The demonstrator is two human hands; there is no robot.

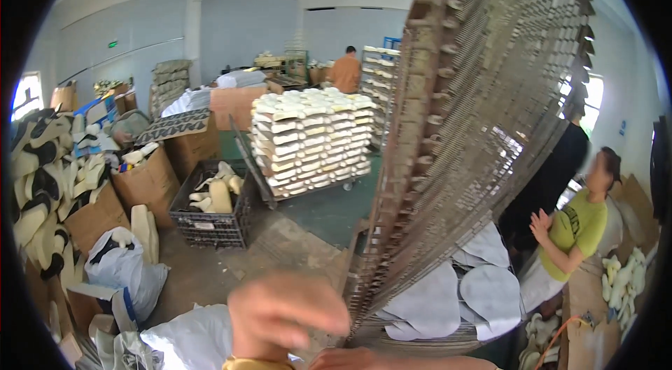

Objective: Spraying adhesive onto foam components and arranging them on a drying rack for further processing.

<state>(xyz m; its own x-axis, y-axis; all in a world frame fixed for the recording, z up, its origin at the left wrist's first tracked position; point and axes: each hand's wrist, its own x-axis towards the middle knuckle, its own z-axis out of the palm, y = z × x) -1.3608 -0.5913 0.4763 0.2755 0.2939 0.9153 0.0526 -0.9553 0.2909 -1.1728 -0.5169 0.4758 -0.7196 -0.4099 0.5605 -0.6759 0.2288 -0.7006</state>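
Note:
My left hand (287, 310) is raised near the lower edge, smeared by motion, with a yellow cuff below it. It is just left of a tall fan of rusty metal mesh racks (483, 90) that slants up to the right. My right hand (343, 359) lies low beside it, near the foot of the racks, its forearm coming in from the right; its fingers are mostly cut off by the frame edge. Under the raised mesh, rounded flat white pieces (427, 300) lie on a lower rack. I make out nothing held in either hand.
A person in a yellow-green shirt (581, 226) stands at the right, and another in orange (346, 72) is far back. A cart (315, 189) carries stacked pale foam pieces. A black crate (210, 226), cardboard boxes (147, 184) and a white bag (129, 272) fill the left.

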